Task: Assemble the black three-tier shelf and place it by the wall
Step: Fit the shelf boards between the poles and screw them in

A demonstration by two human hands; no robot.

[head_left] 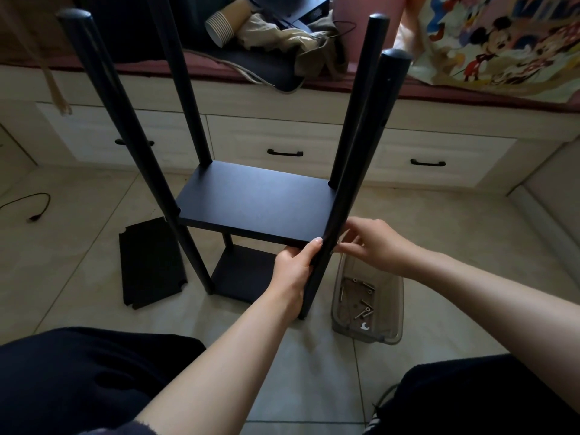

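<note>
Left hand (293, 265) grips near-right post (351, 189) just below middle board (257, 205). Post runs upright. Right hand (373, 243) pinches at post's far side, board level; pinched item hidden. Third board (152, 262) flat on floor, left of shelf.

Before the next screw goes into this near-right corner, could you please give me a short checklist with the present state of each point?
1. Left hand grips the near-right pole: ok.
2. Middle shelf board corner sits against that pole: ok.
3. Right hand fingers at the joint, screw seated: cannot tell, hidden behind the pole.
4. Spare screws in the clear tray beside the pole: ok.
5. Third board fitted: not ok, it lies on the floor.
6. All four poles upright: cannot tell, the wide lens bends them.
</note>
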